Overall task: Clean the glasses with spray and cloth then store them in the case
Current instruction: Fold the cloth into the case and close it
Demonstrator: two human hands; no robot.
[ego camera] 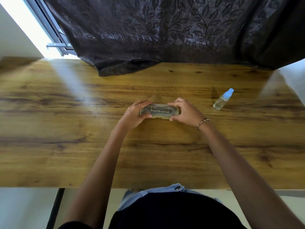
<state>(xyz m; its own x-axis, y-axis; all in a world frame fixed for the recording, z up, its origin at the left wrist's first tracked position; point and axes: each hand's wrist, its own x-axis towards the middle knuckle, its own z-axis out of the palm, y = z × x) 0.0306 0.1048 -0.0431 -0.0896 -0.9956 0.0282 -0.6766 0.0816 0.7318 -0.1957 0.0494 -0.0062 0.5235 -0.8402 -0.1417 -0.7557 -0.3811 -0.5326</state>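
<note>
A translucent glasses case (159, 111) with printed lettering on its lid lies lengthwise at the middle of the wooden table (66, 129). Dark glasses show faintly through the lid. My left hand (137, 115) grips the case's left end, thumb at the front, fingers over the back. My right hand (185, 112) grips the right end the same way; a bead bracelet sits on that wrist. A small clear spray bottle (222, 100) with a light blue cap lies tilted on the table to the right, apart from both hands. No cloth is visible.
A dark leaf-patterned curtain (165, 30) hangs behind the table, and its hem rests on the far edge. A bright window strip is at the upper left. The table's near edge runs just in front of my body.
</note>
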